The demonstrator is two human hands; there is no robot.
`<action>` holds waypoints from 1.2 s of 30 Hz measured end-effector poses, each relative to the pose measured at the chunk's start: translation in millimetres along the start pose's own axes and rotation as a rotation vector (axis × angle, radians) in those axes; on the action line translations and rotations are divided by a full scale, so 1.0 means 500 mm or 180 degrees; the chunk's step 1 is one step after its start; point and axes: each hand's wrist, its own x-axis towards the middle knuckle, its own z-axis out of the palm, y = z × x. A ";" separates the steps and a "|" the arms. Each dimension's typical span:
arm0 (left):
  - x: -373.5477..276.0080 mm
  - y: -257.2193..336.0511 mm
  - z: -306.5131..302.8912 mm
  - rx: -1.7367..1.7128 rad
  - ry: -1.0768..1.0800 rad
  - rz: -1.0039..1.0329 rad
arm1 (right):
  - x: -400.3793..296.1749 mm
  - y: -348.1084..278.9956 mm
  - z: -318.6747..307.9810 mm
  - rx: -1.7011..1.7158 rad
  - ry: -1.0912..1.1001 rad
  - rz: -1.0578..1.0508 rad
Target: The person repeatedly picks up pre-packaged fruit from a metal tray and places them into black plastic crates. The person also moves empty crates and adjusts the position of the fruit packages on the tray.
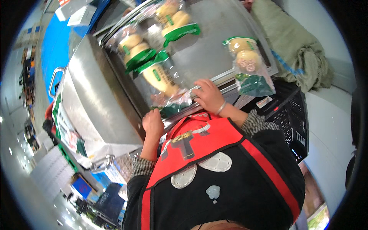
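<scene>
A clear plastic food pack with green ends point(161, 79) lies at the near left of a stainless steel machine bed point(207, 49), pale yellow food inside. My left hand point(153, 122) is closed at the near left corner of this pack. At its near right corner my right hand point(209, 96) has its fingertips on the film, close to the metal bar along the bed's front edge. Two similar packs, a left one point(133, 47) and a far one point(175, 21), lie beyond. Another pack point(248, 66) rests across the bar at right, its dark green end overhanging the front.
A large steel lid point(89, 83) with a metal handle point(54, 82) stands on the left. On the right are a greenish cloth sack point(290, 43) and a black perforated crate point(287, 115). A blue surface point(56, 49) with white boxes shows at the far left.
</scene>
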 end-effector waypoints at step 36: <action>0.195 0.317 0.041 -0.0427 0.0650 0.0246 | -0.043 0.285 -0.150 -0.0746 0.0418 0.1714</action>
